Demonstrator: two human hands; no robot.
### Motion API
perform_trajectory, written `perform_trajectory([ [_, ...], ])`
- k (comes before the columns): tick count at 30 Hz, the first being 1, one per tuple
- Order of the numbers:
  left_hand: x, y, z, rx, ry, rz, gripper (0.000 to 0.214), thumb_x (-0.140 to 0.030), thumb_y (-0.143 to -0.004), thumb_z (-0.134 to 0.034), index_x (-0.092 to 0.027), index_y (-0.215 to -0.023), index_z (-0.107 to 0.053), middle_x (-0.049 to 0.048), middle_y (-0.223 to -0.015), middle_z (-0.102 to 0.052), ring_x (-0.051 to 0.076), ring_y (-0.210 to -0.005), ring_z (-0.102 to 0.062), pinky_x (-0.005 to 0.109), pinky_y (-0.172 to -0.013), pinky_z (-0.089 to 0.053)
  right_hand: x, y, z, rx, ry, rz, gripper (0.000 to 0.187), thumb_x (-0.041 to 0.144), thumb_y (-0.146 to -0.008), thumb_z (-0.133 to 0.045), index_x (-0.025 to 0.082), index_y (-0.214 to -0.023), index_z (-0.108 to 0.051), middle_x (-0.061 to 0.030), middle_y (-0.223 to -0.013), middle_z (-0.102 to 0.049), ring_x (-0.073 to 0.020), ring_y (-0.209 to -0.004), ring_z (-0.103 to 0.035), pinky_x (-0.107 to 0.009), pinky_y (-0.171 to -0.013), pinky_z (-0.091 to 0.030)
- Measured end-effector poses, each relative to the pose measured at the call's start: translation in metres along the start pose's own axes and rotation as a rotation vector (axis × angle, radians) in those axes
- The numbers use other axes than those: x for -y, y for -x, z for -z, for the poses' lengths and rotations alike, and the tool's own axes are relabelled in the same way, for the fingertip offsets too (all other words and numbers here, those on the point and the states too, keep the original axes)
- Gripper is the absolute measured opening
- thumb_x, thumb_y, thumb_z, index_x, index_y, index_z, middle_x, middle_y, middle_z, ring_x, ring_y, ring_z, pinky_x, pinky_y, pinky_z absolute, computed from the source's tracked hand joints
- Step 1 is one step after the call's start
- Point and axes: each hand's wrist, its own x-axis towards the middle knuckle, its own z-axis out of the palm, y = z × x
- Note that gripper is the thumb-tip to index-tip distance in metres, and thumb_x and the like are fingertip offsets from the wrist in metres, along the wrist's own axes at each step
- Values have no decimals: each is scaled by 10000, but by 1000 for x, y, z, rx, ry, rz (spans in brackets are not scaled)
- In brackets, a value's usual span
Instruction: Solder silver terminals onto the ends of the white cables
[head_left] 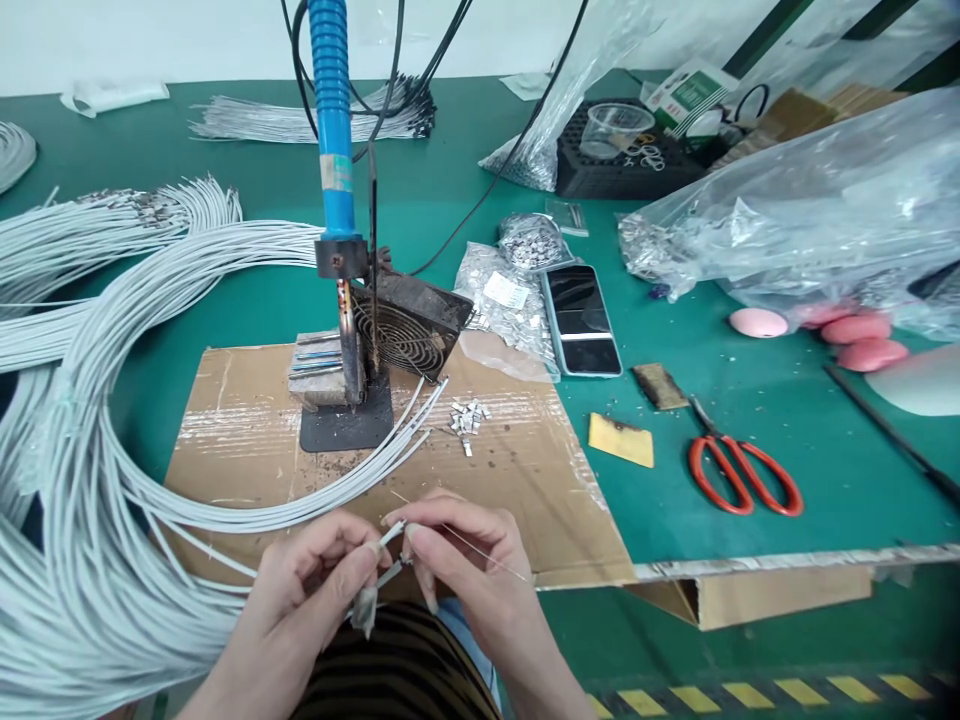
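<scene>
White cable [391, 537] seems light and springy, best pinched near its tip, where left hand [315, 585] and right hand [469, 560] grip it.

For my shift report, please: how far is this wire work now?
Perhaps done: the far wire bundle lies laid aside. In hand: left hand and right hand pinch wire ends together. Remaining: the big white coil and the loose metal pieces on the cardboard.
</scene>
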Motion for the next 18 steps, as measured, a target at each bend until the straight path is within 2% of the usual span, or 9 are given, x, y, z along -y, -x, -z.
perform_trajectory([
  [3, 0, -1, -1, -39, -47, -62, 340, -501, -951, -684, -207, -783, -719, -35, -650, -574, 105, -581, -412, 199, -565, -384, 3, 0, 1, -6, 59, 31, 164, 385, -934, -770, 271, -963, -884, -13, -740, -661, -54, -470, -529, -184, -453, -420],
  [6, 5, -2, -2, -14, -175, -164, 276, -434, -979, -649, -224, -812, -717, -24, -679, -647, 117, -609, -529, 195, -577, -424, 7, 0, 2, -81, 191, 111, 142, 324, -919, -780, 236, -862, -876, -15, -691, -681, -74, -482, -536, -199, -456, -425],
  [8, 12, -2, -3, -27, -271, -222, 209, -405, -984, -648, -238, -891, -734, -20, -719, -702, 123, -614, -585, 193, -568, -443, 8, 1, 1, -153, 347, 221, 140, 243, -907, -782, 204, -787, -845, -11, -644, -682, -91, -503, -549, -209, -465, -430],
  [10, 19, -3, -6, -77, -331, -294, 156, -385, -980, -666, -253, -944, -741, -21, -762, -747, 128, -614, -629, 193, -567, -472, 7, 4, -1, -208, 571, 413, 149, 160, -913, -750, 175, -771, -795, -12, -624, -670, -111, -533, -567, -229, -489, -445],
  [12, 24, -5, -8, -121, -404, -444, 79, -322, -980, -683, -267, -958, -735, -33, -799, -781, 128, -626, -682, 184, -598, -502, 3, 8, -3, -242, 818, 650, 151, 103, -932, -685, 167, -808, -743, -15, -626, -665, -128, -555, -570, -260, -524, -466],
  [14, 23, -9, -8, -104, -548, -707, 80, -221, -983, -677, -271, -1024, -723, -34, -858, -816, 129, -664, -740, 177, -674, -525, 0, 12, -2, -270, 985, 808, 149, 98, -947, -642, 181, -843, -710, -12, -633, -676, -132, -552, -567, -276, -543, -482],
  [16, 16, -13, -5, -46, -687, -950, 205, -127, -977, -657, -263, -1126, -696, -24, -884, -833, 131, -674, -766, 182, -706, -515, 1, 16, 9, -361, 1054, 836, 179, 127, -965, -623, 208, -820, -691, 5, -630, -683, -127, -542, -578, -272, -553, -495],
  [17, 12, -15, -3, 15, -722, -1001, 215, -111, -981, -642, -256, -1132, -690, -21, -858, -828, 131, -657, -762, 189, -691, -504, 6, 18, 19, -456, 1070, 815, 201, 146, -978, -615, 217, -802, -683, 11, -633, -679, -126, -547, -587, -270, -559, -495],
  [18, 7, -16, -1, 97, -729, -971, 177, -125, -994, -625, -252, -1094, -698, -22, -805, -809, 129, -631, -745, 196, -661, -489, 13, 20, 34, -579, 1086, 787, 229, 169, -992, -605, 222, -782, -676, 13, -634, -669, -131, -558, -597, -274, -573, -498],
])
